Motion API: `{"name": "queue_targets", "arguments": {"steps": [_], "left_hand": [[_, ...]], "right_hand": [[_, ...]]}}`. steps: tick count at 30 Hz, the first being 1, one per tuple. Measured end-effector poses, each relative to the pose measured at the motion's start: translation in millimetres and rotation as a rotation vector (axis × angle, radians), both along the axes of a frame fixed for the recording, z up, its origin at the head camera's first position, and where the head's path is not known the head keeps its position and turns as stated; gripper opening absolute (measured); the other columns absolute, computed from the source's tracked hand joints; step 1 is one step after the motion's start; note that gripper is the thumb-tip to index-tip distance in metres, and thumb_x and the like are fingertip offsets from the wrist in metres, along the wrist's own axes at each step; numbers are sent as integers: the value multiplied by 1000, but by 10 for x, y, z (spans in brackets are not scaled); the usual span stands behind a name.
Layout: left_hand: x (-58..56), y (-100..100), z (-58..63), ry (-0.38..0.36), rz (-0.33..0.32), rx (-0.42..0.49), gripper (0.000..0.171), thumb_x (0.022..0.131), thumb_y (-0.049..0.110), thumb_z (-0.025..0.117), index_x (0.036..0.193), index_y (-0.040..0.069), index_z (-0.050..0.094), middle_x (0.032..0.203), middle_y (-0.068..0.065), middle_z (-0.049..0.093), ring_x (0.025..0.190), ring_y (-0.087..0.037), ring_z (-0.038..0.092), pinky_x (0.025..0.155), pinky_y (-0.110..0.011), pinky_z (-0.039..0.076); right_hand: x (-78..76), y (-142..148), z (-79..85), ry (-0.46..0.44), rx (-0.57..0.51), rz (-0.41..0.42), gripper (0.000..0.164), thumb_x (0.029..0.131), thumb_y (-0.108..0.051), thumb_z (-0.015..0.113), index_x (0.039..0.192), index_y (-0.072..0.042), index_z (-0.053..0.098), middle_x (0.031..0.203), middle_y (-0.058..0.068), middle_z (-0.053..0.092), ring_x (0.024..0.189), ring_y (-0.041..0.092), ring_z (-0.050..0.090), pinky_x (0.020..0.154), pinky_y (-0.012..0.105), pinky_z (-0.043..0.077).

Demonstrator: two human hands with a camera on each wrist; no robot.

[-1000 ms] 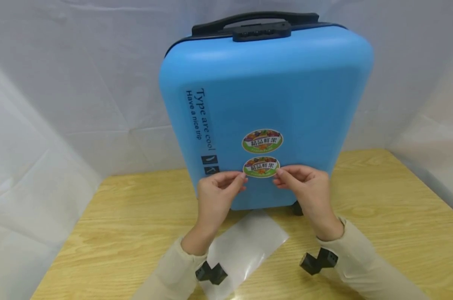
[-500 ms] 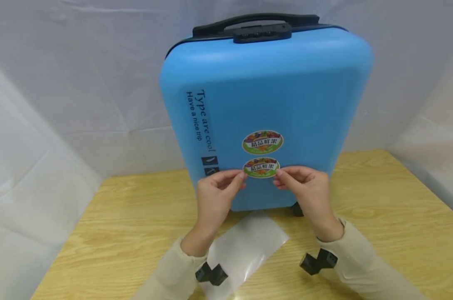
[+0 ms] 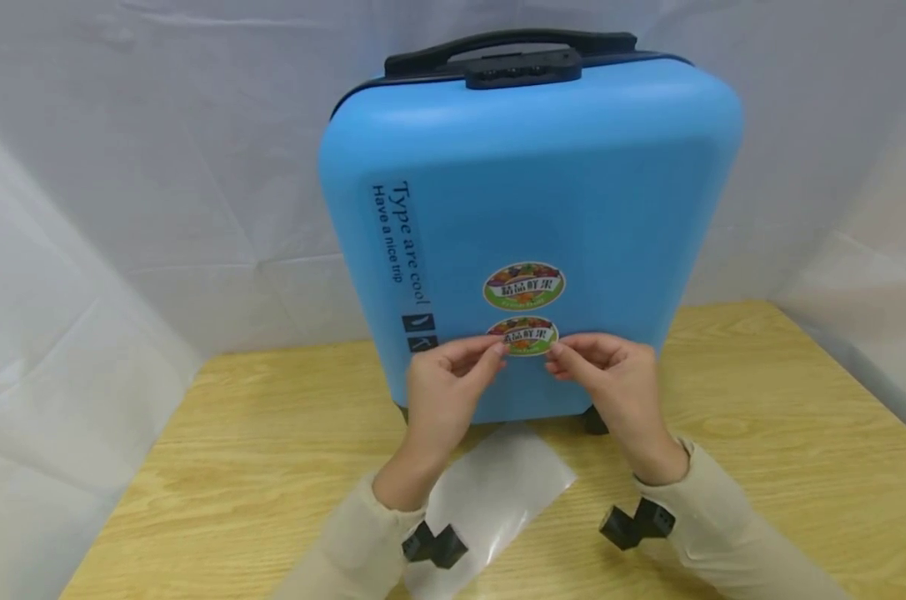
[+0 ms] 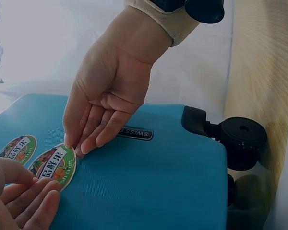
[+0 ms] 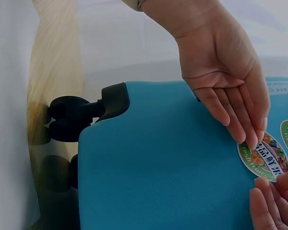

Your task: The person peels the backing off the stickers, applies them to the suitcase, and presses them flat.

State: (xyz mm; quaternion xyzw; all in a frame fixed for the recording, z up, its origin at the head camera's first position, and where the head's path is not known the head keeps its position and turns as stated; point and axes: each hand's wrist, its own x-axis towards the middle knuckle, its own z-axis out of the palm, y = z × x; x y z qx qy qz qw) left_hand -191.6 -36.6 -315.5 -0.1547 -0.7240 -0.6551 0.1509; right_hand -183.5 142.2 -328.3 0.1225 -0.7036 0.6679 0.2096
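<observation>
An oval fruit sticker (image 3: 531,333) lies close against the front of the blue suitcase (image 3: 610,233), just below a matching sticker (image 3: 523,286). My right hand (image 3: 623,379) pinches its right edge between thumb and fingertips. From the other side, my left hand (image 3: 445,387) holds the lower left edge, its thumb and index tips covering part of the print. In the left wrist view the right hand (image 4: 110,76) reaches in from above, and the left hand (image 4: 24,201) shows only partly at lower left. Whether the sticker's edges are stuck down cannot be told.
A clear plastic sheet (image 3: 501,483) lies on the wooden table (image 3: 272,450) between the forearms. The suitcase stands upright on black wheels (image 5: 69,112), its carry handle (image 3: 513,37) on top. White cloth (image 3: 160,167) hangs behind and at the sides.
My left hand has shifted right, its fingertips now over the lower sticker's left part. The right hand has stayed in place at the right edge.
</observation>
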Motion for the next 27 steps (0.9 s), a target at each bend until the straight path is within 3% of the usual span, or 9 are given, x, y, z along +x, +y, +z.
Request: {"name": "queue_targets", "arguments": {"steps": [12, 27], "left_hand": [[7, 153, 95, 50, -57, -8, 19, 88, 15, 67, 99, 1, 73, 94, -10, 72, 80, -14, 70, 70, -26, 56], [-3, 314, 116, 132, -57, -94, 19, 90, 21, 65, 100, 7, 74, 94, -3, 73, 79, -9, 68, 65, -23, 55]], "right_hand": [[-3, 20, -1, 35, 64, -28, 14, 86, -9, 68, 89, 5, 71, 76, 12, 71, 66, 17, 69, 64, 32, 57], [-4, 40, 4, 66, 105, -33, 12, 87, -7, 67, 89, 4, 72, 78, 17, 71, 66, 13, 69, 62, 30, 57]]}}
